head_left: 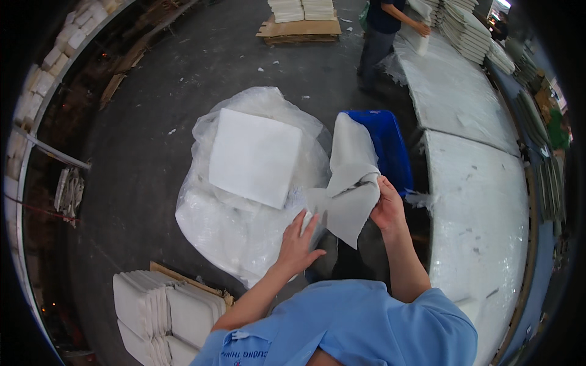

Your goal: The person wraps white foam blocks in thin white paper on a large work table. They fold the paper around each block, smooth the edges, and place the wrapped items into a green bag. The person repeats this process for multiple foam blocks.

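My right hand (387, 206) grips the right edge of a limp, pale grey-white sheet (349, 213), thumb and fingers closed on it. The sheet is creased and folded over in its middle. A rolled or folded pale piece (352, 143) rises beyond it against the blue bin (394, 146); I cannot tell whether the two are one. Near the sheet's lower left side, my left hand (297, 245) has its fingers spread and holds nothing; whether its fingertips touch the sheet is unclear. Left of it, a flat white square sheet (255, 158) lies on a bulging clear-plastic-wrapped pile (226, 229).
Plastic-covered tables (476, 226) run along the right. Stacked pale sheets (171, 311) sit at the lower left. A co-worker (381, 36) stands at the far right table. Another white stack rests on a cardboard-topped base (299, 29) at the back. Scraps dot the dark floor (140, 177).
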`<action>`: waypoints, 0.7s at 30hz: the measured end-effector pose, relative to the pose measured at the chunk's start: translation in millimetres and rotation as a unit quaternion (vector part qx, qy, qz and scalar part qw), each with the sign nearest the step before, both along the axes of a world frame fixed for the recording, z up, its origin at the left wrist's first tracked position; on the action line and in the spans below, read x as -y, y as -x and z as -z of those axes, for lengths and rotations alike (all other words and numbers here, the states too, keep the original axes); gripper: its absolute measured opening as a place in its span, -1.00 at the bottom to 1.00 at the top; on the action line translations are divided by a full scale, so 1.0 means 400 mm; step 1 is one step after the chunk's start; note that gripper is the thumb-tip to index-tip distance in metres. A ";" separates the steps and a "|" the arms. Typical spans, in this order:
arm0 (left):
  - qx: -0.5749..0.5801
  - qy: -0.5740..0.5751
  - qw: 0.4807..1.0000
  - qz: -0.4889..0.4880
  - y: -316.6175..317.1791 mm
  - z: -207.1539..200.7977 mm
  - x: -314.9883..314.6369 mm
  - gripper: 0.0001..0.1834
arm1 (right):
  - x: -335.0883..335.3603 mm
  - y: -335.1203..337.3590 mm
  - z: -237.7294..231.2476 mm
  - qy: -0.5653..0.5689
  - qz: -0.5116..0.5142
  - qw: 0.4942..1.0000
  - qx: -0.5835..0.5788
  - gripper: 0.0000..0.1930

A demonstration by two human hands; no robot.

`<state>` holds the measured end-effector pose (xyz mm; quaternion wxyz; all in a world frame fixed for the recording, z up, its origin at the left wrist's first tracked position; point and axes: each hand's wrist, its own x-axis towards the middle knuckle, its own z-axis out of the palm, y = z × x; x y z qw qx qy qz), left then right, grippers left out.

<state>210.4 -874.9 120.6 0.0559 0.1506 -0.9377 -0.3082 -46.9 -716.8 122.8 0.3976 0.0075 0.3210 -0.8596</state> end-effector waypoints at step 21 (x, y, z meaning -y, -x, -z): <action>-0.092 -0.238 0.966 0.040 -0.014 -0.040 -0.434 -0.75 | -0.374 -0.397 -0.338 0.099 0.154 0.978 0.096 -0.78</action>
